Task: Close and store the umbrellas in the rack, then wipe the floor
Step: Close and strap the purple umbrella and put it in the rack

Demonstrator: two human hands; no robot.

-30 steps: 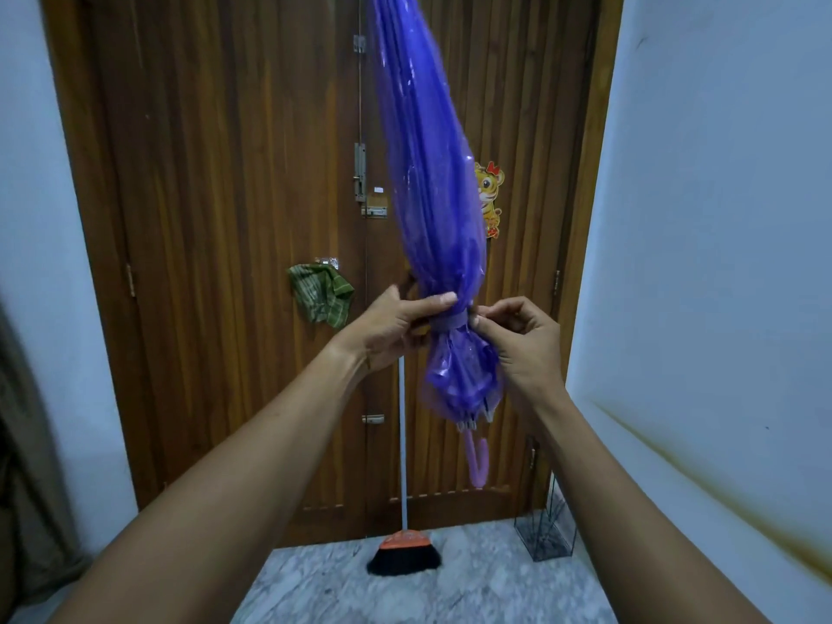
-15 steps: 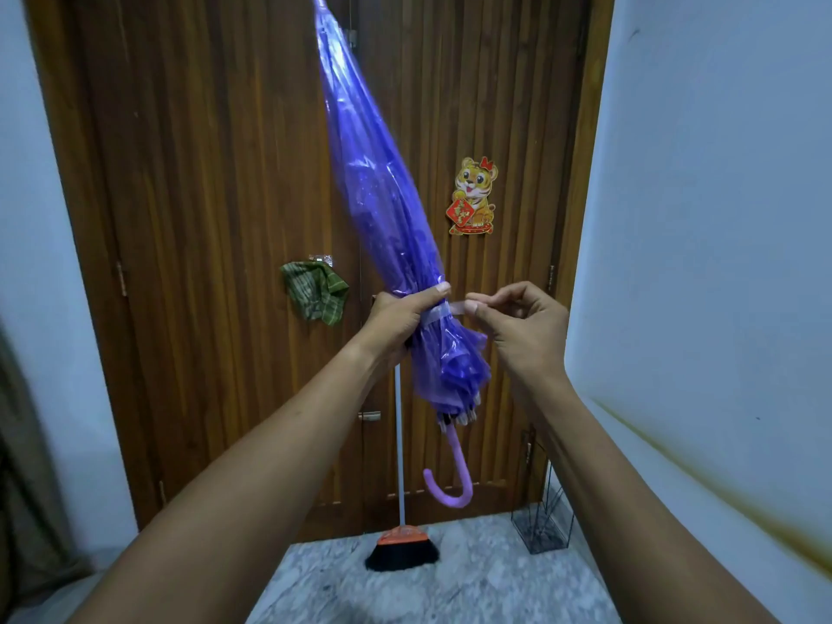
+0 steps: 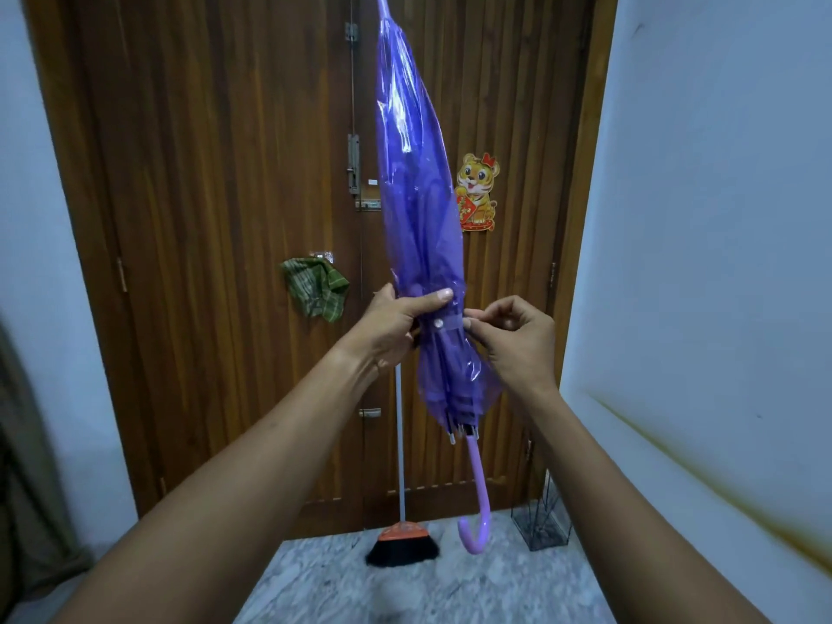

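A folded purple umbrella [image 3: 416,191] hangs upside down in front of me, tip up and curved lilac handle [image 3: 477,511] down. My left hand [image 3: 396,324] grips its bundled canopy, thumb across the front. A strap with a white snap [image 3: 445,323] runs round the canopy just below that thumb. My right hand [image 3: 517,335] pinches the strap's right end at the canopy's side. A black wire umbrella rack [image 3: 542,522] stands on the floor in the right corner by the door.
A wooden double door [image 3: 216,218] fills the back, with a green checked cloth [image 3: 315,288] hung on its latch and a tiger sticker [image 3: 477,191]. A broom [image 3: 402,540] leans against the door. Grey marble floor [image 3: 405,587] lies below; white walls close in on both sides.
The umbrella has swung from a left lean to nearly upright. The strap, held out loose to the right before, now lies wrapped round the canopy with its snap facing me.
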